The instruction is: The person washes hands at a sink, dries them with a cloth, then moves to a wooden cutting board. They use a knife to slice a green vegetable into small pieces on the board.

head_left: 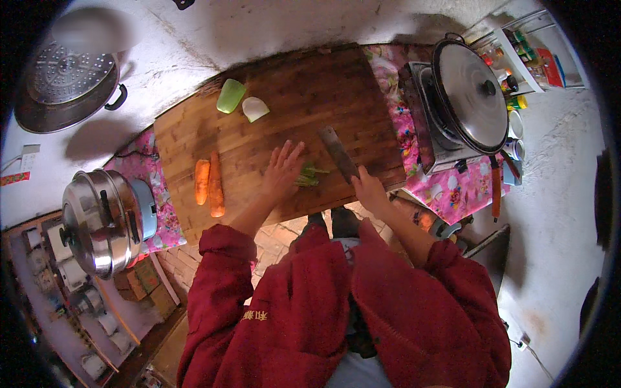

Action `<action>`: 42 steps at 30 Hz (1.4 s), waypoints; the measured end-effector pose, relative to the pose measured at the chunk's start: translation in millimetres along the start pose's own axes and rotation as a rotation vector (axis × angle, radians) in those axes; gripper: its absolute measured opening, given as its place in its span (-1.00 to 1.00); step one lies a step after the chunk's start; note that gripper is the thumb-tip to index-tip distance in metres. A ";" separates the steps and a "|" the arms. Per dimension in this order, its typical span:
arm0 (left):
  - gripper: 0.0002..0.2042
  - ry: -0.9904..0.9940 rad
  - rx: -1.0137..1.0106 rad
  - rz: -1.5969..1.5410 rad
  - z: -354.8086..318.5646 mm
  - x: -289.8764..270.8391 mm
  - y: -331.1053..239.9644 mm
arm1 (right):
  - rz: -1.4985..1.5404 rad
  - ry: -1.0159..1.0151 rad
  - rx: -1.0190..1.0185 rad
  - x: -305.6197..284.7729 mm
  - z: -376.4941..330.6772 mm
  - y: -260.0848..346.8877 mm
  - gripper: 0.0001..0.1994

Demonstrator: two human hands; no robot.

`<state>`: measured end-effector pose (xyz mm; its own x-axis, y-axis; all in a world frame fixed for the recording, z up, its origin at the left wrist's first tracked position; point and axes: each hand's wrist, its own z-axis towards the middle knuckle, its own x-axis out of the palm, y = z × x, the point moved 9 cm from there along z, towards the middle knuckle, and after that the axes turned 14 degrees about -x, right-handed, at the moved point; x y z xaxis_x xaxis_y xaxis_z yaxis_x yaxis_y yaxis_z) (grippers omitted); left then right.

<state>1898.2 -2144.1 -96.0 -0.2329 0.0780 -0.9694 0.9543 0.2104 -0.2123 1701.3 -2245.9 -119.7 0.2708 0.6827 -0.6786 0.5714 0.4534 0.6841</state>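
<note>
The left hand (283,169) presses flat, fingers spread, on the greens (309,175) mid-board; the right hand (369,189) grips the cleaver (339,152). Curling the fingertips back would keep them safe.

Colourful packets and bottles (533,61) are standing on a white shelf (517,68) beside the stove, upper right.

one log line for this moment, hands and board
left hand: pressing green stalks | right hand: shut on cleaver | cutting board: two carrot pieces left, green pieces at far edge
</note>
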 end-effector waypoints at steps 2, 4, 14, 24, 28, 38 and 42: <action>-0.24 -0.004 0.024 0.026 2.9 0.8 1.5 | 0.023 0.005 0.010 3.7 -0.8 -8.1 -0.60; -0.24 0.175 -0.148 0.003 0.8 33.6 16.8 | 0.034 0.009 0.019 2.3 0.1 -6.6 -0.60; -0.22 -0.297 -0.719 -0.255 -24.5 27.4 3.3 | -0.094 0.098 -0.035 4.7 18.7 18.0 -0.61; -0.11 -0.284 -0.764 -0.486 -47.1 40.7 7.6 | -0.287 0.214 -0.256 30.4 38.6 32.0 -0.75; -0.14 -0.376 -0.766 -0.646 -53.1 47.2 9.9 | -0.256 0.142 -0.211 21.2 44.0 36.1 -0.79; -0.15 -0.445 -0.764 -0.609 -51.8 46.4 6.9 | -0.280 0.259 -0.252 67.8 29.0 31.6 -0.71; -0.19 -0.502 -0.826 -0.618 -72.7 18.3 9.7 | -0.298 0.140 -0.248 37.7 39.3 32.1 -0.71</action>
<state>1889.6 -2069.8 -106.9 -0.3405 -0.6197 -0.7071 0.2451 0.6675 -0.7031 1760.3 -2228.2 -133.8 0.0037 0.5639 -0.8258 0.4000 0.7560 0.5181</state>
